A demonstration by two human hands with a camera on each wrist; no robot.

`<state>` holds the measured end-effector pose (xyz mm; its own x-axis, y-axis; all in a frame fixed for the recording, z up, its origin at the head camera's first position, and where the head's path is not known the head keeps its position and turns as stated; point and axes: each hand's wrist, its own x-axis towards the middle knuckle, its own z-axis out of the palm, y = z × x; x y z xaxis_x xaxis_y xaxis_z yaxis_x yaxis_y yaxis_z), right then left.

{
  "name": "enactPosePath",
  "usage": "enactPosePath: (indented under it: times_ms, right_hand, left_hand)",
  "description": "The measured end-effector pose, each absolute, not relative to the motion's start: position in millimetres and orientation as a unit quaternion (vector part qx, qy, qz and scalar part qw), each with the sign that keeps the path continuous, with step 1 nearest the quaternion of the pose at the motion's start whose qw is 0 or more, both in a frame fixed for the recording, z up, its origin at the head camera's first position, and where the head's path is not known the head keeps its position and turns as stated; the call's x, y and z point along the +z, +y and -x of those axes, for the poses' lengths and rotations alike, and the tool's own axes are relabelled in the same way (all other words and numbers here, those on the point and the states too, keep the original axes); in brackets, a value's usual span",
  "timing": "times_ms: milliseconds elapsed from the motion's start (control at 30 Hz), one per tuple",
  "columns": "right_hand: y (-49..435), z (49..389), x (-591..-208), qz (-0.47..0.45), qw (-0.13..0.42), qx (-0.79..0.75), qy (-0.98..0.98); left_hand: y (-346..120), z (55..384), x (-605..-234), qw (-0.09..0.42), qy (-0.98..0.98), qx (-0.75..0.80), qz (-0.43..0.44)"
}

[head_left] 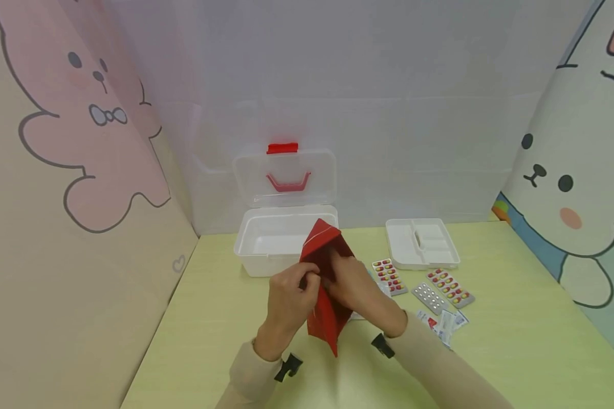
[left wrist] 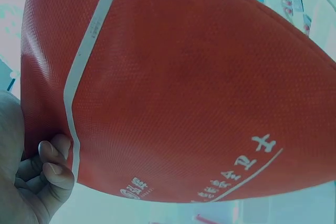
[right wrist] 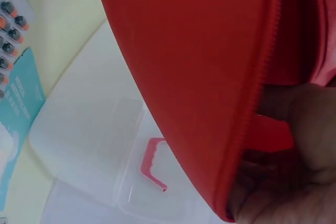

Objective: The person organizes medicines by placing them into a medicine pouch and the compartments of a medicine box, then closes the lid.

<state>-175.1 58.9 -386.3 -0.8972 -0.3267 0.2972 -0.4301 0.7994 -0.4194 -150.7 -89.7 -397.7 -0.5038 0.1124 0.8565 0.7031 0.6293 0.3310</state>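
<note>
A red zippered pouch [head_left: 323,321] with white lettering is held up over the table, its mouth spread. My left hand [head_left: 293,295] pinches its edge between thumb and curled fingers; the left wrist view shows this grip beside a white stripe on the pouch [left wrist: 173,87]. Inside the mouth is my right hand [head_left: 355,287], its fingertips mostly hidden by the red fabric. From the right wrist, the thumb and fingers of that hand [right wrist: 310,145] pass behind the zipper edge, and I cannot tell whether they hold anything.
Behind the pouch stands an open white box [head_left: 266,264] with a clear raised lid [head_left: 286,199]. A white divided tray [head_left: 401,250] lies at the back right. Nearer are capsule blister packs [head_left: 450,288], a silver tablet blister [head_left: 430,298] and small sachets [head_left: 446,324].
</note>
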Motion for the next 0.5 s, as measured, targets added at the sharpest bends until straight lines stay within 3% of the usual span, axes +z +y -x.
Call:
enactPosePath:
  times_ms: [200, 500]
  right_hand:
    - [67, 171, -372, -0.213, 0.122, 0.263, -0.933]
    - [89, 170, -353, -0.250, 0.206, 0.328, -0.887]
  left_hand:
    - [-93, 152, -397, 0.417, -0.804, -0.346, 0.245]
    - [-103, 155, -394, 0.423, -0.803, -0.345, 0.240]
